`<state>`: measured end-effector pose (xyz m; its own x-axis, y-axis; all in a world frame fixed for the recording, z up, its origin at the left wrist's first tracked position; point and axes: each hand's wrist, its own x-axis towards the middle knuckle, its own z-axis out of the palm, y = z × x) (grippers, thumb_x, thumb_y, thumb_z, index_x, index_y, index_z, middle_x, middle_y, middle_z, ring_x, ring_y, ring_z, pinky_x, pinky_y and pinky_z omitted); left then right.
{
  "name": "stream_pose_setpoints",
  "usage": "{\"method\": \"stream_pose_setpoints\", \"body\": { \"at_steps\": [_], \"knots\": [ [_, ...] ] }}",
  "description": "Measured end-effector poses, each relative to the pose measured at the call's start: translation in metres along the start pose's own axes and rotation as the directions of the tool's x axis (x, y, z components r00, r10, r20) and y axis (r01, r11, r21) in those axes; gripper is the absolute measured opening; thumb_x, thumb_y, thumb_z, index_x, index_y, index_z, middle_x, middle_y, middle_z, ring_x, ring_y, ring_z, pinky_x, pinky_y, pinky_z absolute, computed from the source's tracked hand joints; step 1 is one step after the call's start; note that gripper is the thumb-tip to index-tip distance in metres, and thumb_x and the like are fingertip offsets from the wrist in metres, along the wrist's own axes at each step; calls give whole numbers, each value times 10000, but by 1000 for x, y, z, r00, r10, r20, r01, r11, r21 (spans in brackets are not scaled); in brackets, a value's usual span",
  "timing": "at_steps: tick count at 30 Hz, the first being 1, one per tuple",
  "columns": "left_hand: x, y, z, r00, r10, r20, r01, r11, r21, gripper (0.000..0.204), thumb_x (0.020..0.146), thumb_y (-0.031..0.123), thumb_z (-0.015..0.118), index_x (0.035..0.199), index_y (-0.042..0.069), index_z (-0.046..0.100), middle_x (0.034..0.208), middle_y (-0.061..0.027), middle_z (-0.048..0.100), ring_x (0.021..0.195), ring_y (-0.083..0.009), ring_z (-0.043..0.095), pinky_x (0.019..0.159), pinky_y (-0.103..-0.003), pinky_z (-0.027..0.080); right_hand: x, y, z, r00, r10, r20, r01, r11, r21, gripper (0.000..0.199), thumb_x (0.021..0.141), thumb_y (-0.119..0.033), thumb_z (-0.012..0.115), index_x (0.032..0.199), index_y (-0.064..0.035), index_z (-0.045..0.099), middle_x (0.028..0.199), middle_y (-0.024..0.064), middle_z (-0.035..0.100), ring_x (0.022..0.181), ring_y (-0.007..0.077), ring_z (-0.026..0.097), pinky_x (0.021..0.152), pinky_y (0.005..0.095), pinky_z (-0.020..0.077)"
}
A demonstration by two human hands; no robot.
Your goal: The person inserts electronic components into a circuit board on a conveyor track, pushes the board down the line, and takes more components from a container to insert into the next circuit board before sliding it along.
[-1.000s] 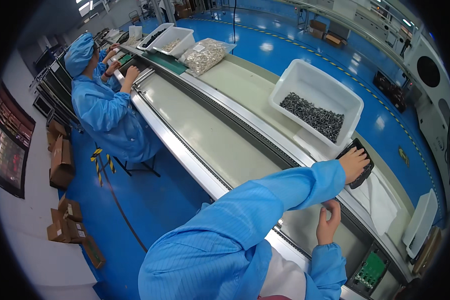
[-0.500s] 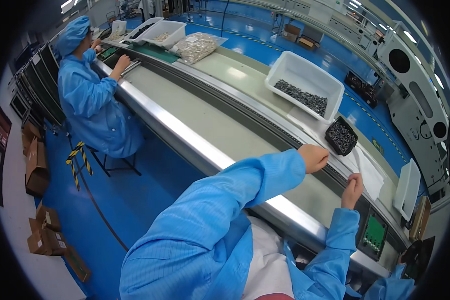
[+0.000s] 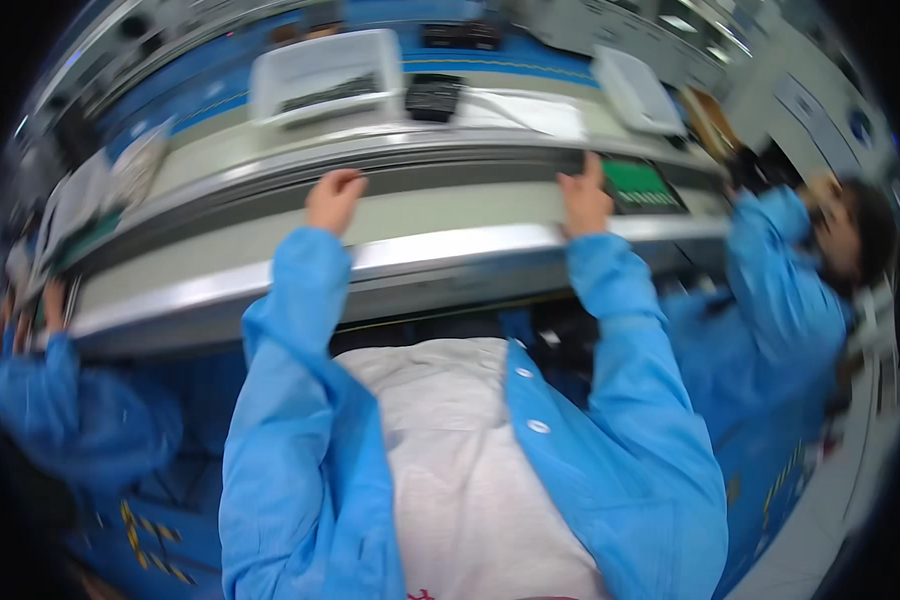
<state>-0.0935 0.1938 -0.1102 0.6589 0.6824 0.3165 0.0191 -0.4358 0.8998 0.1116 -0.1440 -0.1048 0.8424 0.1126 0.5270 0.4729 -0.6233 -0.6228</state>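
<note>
Left hand: curled, nearly closed fingers; contents unreadable in blur. Right hand: thumb and forefinger slightly apart, just beside green circuit board on conveyor; contact unclear. Possible trouble: board knocked askew by sideways brush.

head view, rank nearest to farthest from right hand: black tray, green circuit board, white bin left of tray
1. Green circuit board, right of the right hand
2. Black tray, ahead and left
3. White bin, farther left
</note>
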Motion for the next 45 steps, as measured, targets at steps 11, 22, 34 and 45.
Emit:
{"method": "stream_pose_setpoints", "body": {
  "at_steps": [11,22,34,45],
  "knots": [
    [-23,99,65,902,201,383,-104,960,-260,447,841,59,490,1288,58,507,841,-85,660,849,-195,634,990,-354,407,-10,16,-3,960,-277,-44,276,961,-24,634,844,-22,513,1448,-94,333,942,37,693,710,180,604,895,307,405],
    [-49,235,58,809,574,125,-242,520,-819,568,857,64,429,1414,83,317,551,8,484,590,-150,570,1148,-496,146,-18,-37,-217,510,-658,-553,686,699,-199,875,964,-455,487,1506,-9,-35,647,18,588,562,101,432,601,226,387],
    [-34,208,36,979,195,-65,-188,718,-670,331,889,102,423,1218,103,379,578,4,458,578,-147,511,1137,-429,156,-77,-94,-213,334,-830,-446,467,557,-687,623,969,-420,448,1474,-96,280,1343,181,481,972,221,520,862,355,423],
    [-72,261,20,923,5,-385,-265,734,-626,121,919,138,418,1038,122,435,602,0,435,568,-144,458,1126,-367,165,-100,-28,16,830,-496,256,544,820,-179,592,977,-547,277,1376,-147,453,1423,88,429,1365,298,333,1123,554,188]
  ]
}}
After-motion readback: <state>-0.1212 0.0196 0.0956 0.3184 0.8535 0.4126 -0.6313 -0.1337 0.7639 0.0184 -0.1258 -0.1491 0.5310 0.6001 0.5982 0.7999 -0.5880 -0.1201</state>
